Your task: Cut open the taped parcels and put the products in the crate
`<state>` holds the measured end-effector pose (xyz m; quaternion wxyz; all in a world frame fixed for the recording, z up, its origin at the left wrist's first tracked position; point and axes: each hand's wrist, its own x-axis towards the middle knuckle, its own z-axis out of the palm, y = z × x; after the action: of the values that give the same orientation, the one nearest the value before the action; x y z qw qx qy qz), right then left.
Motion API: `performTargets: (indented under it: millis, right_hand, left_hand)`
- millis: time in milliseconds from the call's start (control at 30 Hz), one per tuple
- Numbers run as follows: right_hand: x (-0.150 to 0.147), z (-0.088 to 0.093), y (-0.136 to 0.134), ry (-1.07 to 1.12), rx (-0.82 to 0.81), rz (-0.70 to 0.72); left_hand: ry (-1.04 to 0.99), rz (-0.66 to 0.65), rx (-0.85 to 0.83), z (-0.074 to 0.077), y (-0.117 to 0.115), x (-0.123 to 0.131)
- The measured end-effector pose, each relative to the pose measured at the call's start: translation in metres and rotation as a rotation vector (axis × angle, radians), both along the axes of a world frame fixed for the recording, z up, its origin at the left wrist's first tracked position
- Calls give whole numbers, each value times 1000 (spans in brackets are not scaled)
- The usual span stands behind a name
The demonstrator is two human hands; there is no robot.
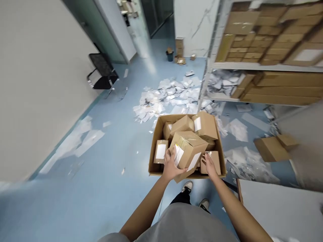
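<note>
My left hand (172, 168) grips the left side of a cardboard box (189, 146), with the fingers over a white label and the thumb along its lower edge. That box is tilted and has clear tape and a second label on another face. Close to its right side is my right hand (210, 165), fingers apart; whether it touches the box I cannot tell. Below both hands stands a large open carton (152, 158) holding several smaller boxes, among them a labelled box (205, 125) at the back right and a small box (160, 152) at the left.
White papers (166, 97) litter the blue floor beyond the carton. Shelving (262, 66) stacked with boxes stands right, and a white table (280, 208) is at lower right. Loose boxes (272, 149) and plastic wrap (249, 164) lie nearby. A black chair (103, 70) stands by the left wall.
</note>
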<state>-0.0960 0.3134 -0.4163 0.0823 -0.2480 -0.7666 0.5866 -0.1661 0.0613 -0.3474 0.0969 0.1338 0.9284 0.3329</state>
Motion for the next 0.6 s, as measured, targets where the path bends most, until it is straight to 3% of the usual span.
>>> performTargets:
  millis: [100,200,300,400,600]
  right_hand:
    - [55,64,37,62,163,-230]
    - [116,121,60,146,327,-339]
    - [178,150,73,131,374,-436]
    - [246,146,80,105,331,-663]
    - [397,97,62,-9,302,-1154]
  left_hand:
    - [86,-252,-11,37,50,3]
    - [176,-558,30,60,112,18]
    - [220,-860,42,69,177,47]
    - [245,-1135,26,68,240,91]
    - [260,-1689,27,48,345,216]
